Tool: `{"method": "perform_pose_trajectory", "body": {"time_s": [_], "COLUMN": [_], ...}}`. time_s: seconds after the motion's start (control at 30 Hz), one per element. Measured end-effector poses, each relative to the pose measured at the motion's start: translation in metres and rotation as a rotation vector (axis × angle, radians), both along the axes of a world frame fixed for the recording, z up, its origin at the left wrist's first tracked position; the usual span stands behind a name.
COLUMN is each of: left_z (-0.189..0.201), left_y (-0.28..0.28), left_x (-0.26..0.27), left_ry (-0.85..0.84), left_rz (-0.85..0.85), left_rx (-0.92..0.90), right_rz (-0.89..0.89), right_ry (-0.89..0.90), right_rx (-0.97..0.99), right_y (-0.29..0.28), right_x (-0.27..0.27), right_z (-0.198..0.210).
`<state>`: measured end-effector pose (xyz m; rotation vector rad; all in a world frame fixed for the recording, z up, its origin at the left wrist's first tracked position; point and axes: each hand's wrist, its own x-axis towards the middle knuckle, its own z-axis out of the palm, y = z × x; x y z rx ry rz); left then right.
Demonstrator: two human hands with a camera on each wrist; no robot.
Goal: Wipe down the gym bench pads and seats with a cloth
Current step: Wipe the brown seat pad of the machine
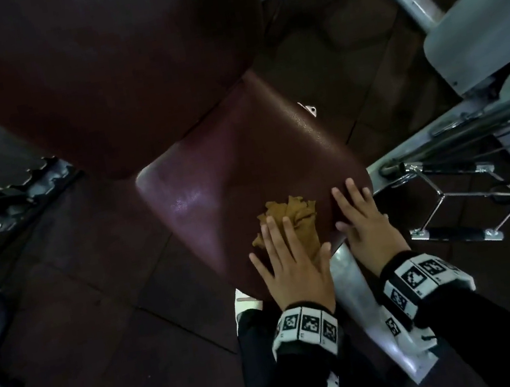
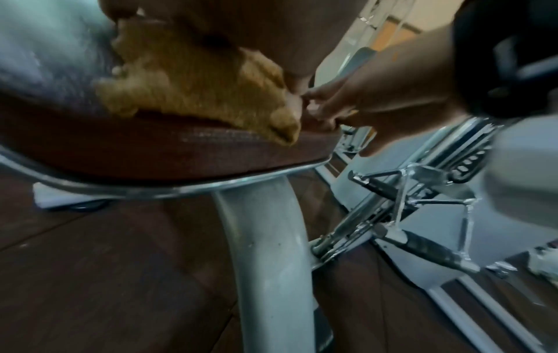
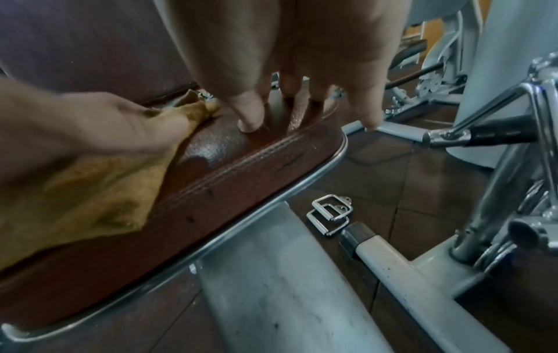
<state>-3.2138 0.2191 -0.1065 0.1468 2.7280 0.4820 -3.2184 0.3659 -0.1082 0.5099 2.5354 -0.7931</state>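
Observation:
A dark maroon seat pad point(image 1: 236, 169) fills the middle of the head view, with the larger maroon back pad point(image 1: 98, 71) above it. A crumpled yellow-brown cloth point(image 1: 288, 218) lies on the seat's near edge. My left hand point(image 1: 291, 255) presses flat on the cloth with straight, spread fingers. My right hand point(image 1: 365, 215) rests flat on the bare seat just right of the cloth, fingers straight. In the right wrist view my fingertips point(image 3: 249, 124) touch the pad beside the cloth point(image 3: 90, 191). The left wrist view shows the cloth point(image 2: 196, 88) bunched on the seat edge point(image 2: 181, 152).
A grey steel post point(image 1: 352, 281) supports the seat below my hands. Grey machine frame and chrome cable handles point(image 1: 453, 214) stand close on the right. Metal strap handles point(image 3: 330, 212) lie on the dark tiled floor. More equipment point(image 1: 11, 197) sits at the left.

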Motion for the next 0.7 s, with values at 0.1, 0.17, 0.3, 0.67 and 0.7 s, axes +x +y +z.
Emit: {"method": "perform_pose_trajectory", "body": {"time_s": [0.1, 0.17, 0.3, 0.67, 0.7], "left_z": [-0.007, -0.010, -0.018, -0.031, -0.030], "left_y": [0.004, 0.000, -0.024, -0.031, -0.028], "left_x": [0.002, 0.003, 0.004, 0.031, 0.035], "left_ry": [0.054, 0.094, 0.113, 0.027, -0.011], "left_rz": [0.026, 0.069, 0.402, 1.182, 1.206], "left_rx": [0.016, 0.041, 0.142, 0.674, 0.682], "right_rz": [-0.007, -0.016, -0.017, -0.008, -0.006], "right_ry": [0.019, 0.027, 0.031, 0.042, 0.046], "right_rx": [-0.002, -0.004, -0.014, 0.015, 0.019], "right_y": [0.004, 0.006, 0.006, 0.005, 0.005], "right_x": [0.002, 0.002, 0.003, 0.003, 0.003], "right_z": [-0.001, -0.001, -0.001, -0.003, -0.003]}}
